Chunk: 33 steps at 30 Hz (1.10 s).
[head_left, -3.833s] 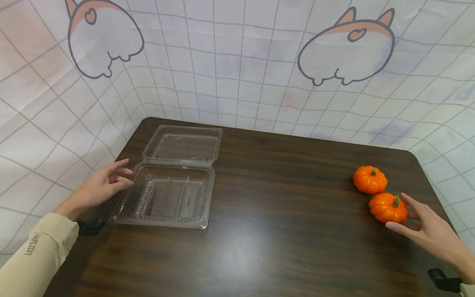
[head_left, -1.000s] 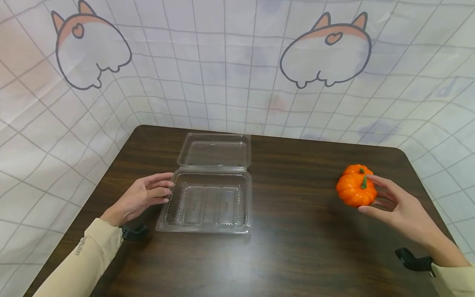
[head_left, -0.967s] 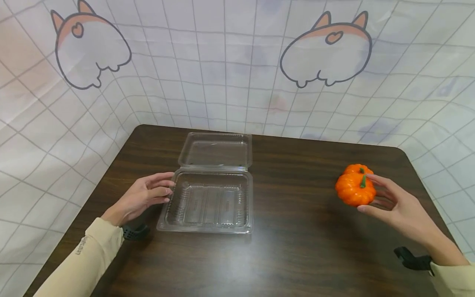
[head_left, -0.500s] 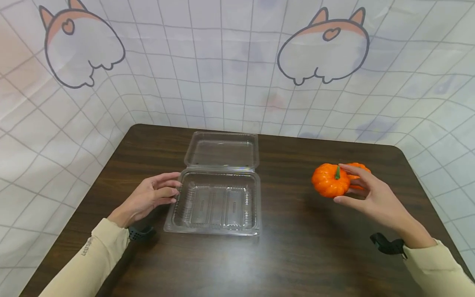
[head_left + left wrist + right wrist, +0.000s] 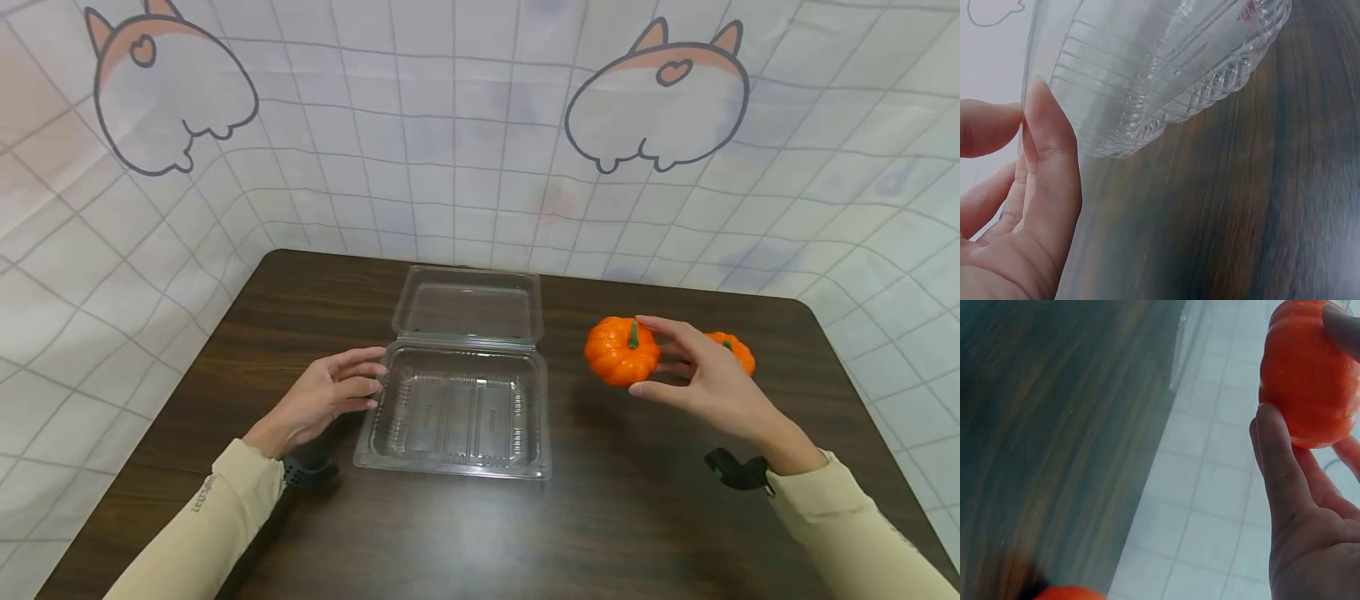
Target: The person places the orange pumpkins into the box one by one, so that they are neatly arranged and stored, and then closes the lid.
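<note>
My right hand (image 5: 693,375) holds a small orange pumpkin (image 5: 622,351) with a green stem in the air, just right of a clear plastic clamshell box (image 5: 459,408) that lies open on the dark wooden table (image 5: 600,517). In the right wrist view the pumpkin (image 5: 1307,372) sits between thumb and fingers (image 5: 1282,469). A second orange pumpkin (image 5: 736,351) rests on the table behind that hand. My left hand (image 5: 330,400) touches the box's left edge with straight fingers (image 5: 1054,162); the ribbed box wall (image 5: 1147,81) is right by them.
A white checked cloth (image 5: 465,142) with cartoon animal prints hangs behind and around the table. The box lid (image 5: 468,304) lies flat toward the back. Black wrist straps (image 5: 738,471) show on both arms.
My right hand picked up the nearer pumpkin and carried it left toward the box. The left hand stayed at the box's left edge. The head view shifted.
</note>
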{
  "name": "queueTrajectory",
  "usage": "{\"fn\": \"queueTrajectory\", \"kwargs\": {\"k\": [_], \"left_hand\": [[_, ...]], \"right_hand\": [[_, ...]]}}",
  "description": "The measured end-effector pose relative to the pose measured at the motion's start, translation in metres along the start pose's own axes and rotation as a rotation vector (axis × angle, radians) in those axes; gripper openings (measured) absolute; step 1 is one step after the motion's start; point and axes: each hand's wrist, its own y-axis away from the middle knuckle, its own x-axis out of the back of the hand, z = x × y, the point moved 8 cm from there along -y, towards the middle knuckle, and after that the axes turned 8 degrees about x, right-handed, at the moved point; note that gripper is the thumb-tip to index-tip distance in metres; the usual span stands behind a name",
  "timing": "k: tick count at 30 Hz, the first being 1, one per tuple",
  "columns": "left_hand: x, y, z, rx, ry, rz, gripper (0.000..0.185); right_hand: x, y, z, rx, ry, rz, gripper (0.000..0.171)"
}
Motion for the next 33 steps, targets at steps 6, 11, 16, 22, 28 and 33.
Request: {"fn": "queueTrajectory", "kwargs": {"k": [6,11,16,22,28,33], "left_hand": [[-0.009,-0.005,0.002,-0.003,0.022,-0.014,0.067],[-0.015,-0.009,0.002,0.0,0.029,-0.02,0.066],[-0.021,-0.013,0.001,0.01,0.046,-0.018,0.066],[-0.028,-0.017,0.0,0.019,0.073,-0.02,0.065],[-0.038,-0.022,0.001,0.015,0.089,-0.025,0.064],[-0.047,-0.026,0.002,0.008,0.101,-0.039,0.064]], "right_hand": [[-0.009,-0.015,-0.011,0.041,0.021,-0.009,0.082],[-0.017,-0.025,-0.017,0.063,0.036,-0.033,0.083],[-0.028,-0.033,-0.022,0.059,0.022,-0.062,0.083],[-0.043,-0.04,-0.026,0.059,0.019,-0.099,0.085],[-0.057,-0.045,-0.032,0.072,-0.002,-0.131,0.086],[-0.071,-0.049,-0.038,0.08,-0.04,-0.164,0.087]]}}
